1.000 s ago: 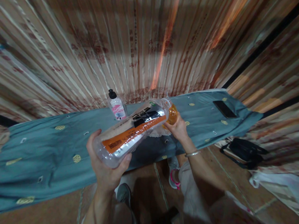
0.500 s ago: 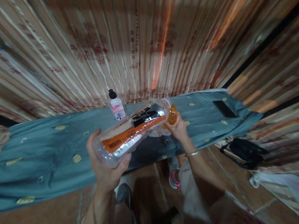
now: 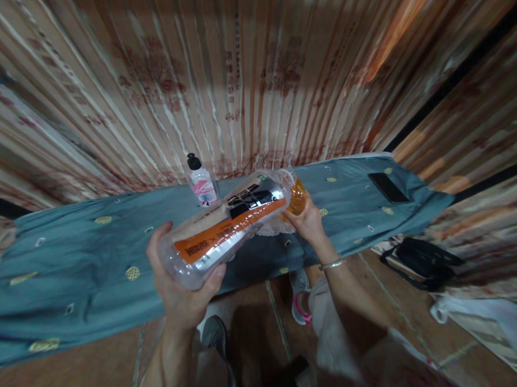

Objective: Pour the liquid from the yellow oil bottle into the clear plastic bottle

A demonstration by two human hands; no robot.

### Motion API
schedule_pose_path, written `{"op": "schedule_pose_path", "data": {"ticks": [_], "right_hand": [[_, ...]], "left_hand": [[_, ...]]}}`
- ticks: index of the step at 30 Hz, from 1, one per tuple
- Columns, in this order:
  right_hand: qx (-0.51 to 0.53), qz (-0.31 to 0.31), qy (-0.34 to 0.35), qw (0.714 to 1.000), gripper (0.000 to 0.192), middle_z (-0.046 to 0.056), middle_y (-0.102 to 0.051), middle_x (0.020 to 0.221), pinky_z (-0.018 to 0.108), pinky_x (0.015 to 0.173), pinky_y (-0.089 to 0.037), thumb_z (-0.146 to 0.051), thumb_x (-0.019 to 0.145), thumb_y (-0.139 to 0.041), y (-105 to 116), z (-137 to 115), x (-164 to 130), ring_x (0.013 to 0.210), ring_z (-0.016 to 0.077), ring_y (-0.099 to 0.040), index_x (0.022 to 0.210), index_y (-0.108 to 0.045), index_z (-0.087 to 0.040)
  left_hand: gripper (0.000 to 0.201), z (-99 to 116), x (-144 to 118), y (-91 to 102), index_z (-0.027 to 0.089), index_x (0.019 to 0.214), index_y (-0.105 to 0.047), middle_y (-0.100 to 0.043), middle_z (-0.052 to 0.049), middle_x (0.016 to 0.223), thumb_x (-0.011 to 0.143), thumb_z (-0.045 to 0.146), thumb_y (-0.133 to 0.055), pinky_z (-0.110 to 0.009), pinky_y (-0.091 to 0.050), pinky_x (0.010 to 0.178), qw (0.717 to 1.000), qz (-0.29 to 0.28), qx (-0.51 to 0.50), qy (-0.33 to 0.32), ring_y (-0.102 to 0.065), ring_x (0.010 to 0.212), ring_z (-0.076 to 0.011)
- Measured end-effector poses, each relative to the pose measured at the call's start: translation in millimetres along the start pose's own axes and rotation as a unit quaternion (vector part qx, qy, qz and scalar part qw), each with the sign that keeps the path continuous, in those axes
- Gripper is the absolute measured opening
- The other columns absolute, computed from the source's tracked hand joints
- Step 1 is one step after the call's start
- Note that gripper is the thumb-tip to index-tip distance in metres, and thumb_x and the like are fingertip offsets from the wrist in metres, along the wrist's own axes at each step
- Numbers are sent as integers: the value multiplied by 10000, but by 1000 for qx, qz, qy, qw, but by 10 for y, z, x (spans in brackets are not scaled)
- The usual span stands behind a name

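Note:
My left hand (image 3: 180,284) is wrapped round the base of a large clear plastic bottle (image 3: 231,218) with an orange, silver and black label. The bottle is tilted, its neck pointing up and to the right. At its mouth, my right hand (image 3: 305,219) grips a see-through amber container (image 3: 299,196); whether the colour is the plastic or liquid inside, I cannot tell. The bottle neck hides part of that container. Some crumpled clear plastic (image 3: 271,226) shows beneath the bottle. Just behind it stands a small clear bottle (image 3: 203,188) with a black cap and pink label.
A blue-green patterned cloth (image 3: 92,248) covers the long narrow table. Towards its right end lies a black phone (image 3: 388,188). Striped curtains (image 3: 217,74) hang behind the table. On the tiled floor at the right rests a black bag (image 3: 422,263).
Both hands and the large bottle are nearly where they were; the bottle has shifted very slightly to the left. The bright orange streak of light on the middle of the curtain has faded.

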State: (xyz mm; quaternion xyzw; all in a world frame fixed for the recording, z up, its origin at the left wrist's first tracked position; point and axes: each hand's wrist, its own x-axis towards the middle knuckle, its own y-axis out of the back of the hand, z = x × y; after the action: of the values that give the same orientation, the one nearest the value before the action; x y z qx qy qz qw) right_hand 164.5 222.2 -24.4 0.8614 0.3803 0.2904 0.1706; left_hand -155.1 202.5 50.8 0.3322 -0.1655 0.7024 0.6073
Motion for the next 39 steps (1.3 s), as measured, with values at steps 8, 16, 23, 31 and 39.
{"op": "schedule_pose_path", "data": {"ticks": [8,16,23,31,39], "right_hand": [[-8,0,-2,1000,914,183,-818,1221,549,980,-644,-757,708,-854,-10,-10,0,1127,403,-791,1376,-625,-177],[-7,-5,-3,1000,921,198,-810,1236,560,996,-638,-759,712,-852,-5,-15,-6,1133,407,-788,1379,-620,-169],[-4,-1,-2,1000,906,184,-813,1242,554,1003,-636,-752,710,-858,-4,-14,-4,1140,398,-786,1376,-621,-185],[-9,-2,-8,1000,914,185,-816,1222,540,975,-638,-771,714,-842,3,-46,-11,1115,398,-792,1373,-622,-178],[-3,0,-4,1000,899,179,-818,1230,533,988,-636,-747,710,-861,8,-47,-10,1134,393,-788,1366,-632,-179]], "left_hand": [[889,-33,-16,3,366,1577,-559,-634,-84,1335,770,541,-887,-516,-572,1031,1000,0,1,2,-659,1118,-321],[883,-25,-7,-8,347,1573,-565,-644,-87,1295,772,536,-883,-497,-607,974,1000,4,8,-13,-680,1084,-314],[892,-26,-5,-10,321,1534,-589,-645,-81,1295,730,548,-900,-512,-602,1029,1000,11,-2,1,-678,1100,-315],[858,5,7,0,288,1470,-605,-656,-113,1278,703,531,-901,-552,-622,992,1000,12,16,16,-696,1066,-338],[829,35,8,-9,327,1505,-582,-663,-95,1227,753,515,-877,-545,-632,950,1000,7,9,7,-703,1019,-329]]}}
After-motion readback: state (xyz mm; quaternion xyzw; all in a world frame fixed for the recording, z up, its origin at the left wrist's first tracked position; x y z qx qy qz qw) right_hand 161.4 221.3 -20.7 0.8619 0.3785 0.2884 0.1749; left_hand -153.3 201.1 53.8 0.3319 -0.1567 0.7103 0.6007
